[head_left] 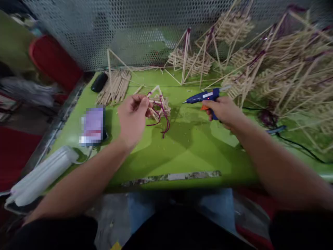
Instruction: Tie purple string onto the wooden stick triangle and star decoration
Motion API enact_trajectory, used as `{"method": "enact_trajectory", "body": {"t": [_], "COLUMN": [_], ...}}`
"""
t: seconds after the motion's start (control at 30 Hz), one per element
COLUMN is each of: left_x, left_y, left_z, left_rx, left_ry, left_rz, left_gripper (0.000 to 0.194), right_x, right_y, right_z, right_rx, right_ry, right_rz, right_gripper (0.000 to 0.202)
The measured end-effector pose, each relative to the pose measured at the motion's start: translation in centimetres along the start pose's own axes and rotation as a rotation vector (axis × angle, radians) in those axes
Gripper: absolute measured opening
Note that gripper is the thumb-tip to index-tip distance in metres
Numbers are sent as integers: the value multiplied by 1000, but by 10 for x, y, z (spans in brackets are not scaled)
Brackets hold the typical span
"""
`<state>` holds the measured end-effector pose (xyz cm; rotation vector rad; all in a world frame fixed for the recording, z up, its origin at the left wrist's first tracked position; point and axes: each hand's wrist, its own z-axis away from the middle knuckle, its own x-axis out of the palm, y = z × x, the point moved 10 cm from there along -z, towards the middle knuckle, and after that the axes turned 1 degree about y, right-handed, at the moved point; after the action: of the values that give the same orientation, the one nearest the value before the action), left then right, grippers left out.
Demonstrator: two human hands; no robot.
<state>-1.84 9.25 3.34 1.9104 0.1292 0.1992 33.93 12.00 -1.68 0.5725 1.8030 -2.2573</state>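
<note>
My left hand (134, 116) pinches a small frame of pale wooden sticks (156, 91) joined at an angle, its fingers closed at the frame's left side. Dark purple string (165, 118) is tied on the frame and dangles toward the table. Right behind the frame are more stacked sticks (165, 107); I cannot tell whether they are joined to it. My right hand (221, 109) is wrapped round the handle of a blue hot glue gun (200, 97) with an orange trigger. Its nozzle points left at the frame, a short gap away, and a small red light shows on its body.
The green table (182, 152) has a worn front edge. Loose sticks (117, 86), a black case (99, 82), a pixelated purple item (93, 123) and a white face mask (44, 175) lie left. Finished-looking stick structures (281, 66) crowd the right, near a black cord (299, 146). Perforated metal (125, 34) stands behind.
</note>
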Motion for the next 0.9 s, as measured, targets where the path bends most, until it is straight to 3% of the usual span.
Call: {"method": "enact_trajectory", "body": {"t": [0.17,0.37,0.57,0.63,0.73,0.83,0.9], "left_x": [8,18,25,27,28,32,33], "left_y": [-7,-2,2,3,1,-4,-3], "left_z": [3,11,15,15,16,20,24], "left_rx": [-72,-57,-12,6,2,-44,-38], "left_ry": [-53,-118,-177,-192,-213,-226,-216], "left_rz": [76,78,76,71,97,174,180], "left_gripper": [27,24,23,26,32,36,39], "right_x": [12,12,17,11,-15,-28,-18], "right_y": [4,-11,-16,-18,-33,-58,-73], "right_z": [4,13,25,22,21,34,52], "right_rx": [48,-88,-99,-112,-127,-287,-481], "right_ry": [-48,-233,-306,-229,45,247,219], "right_rz": [45,614,686,853,1009,777,494], "right_gripper": [33,58,61,62,63,51,44]}}
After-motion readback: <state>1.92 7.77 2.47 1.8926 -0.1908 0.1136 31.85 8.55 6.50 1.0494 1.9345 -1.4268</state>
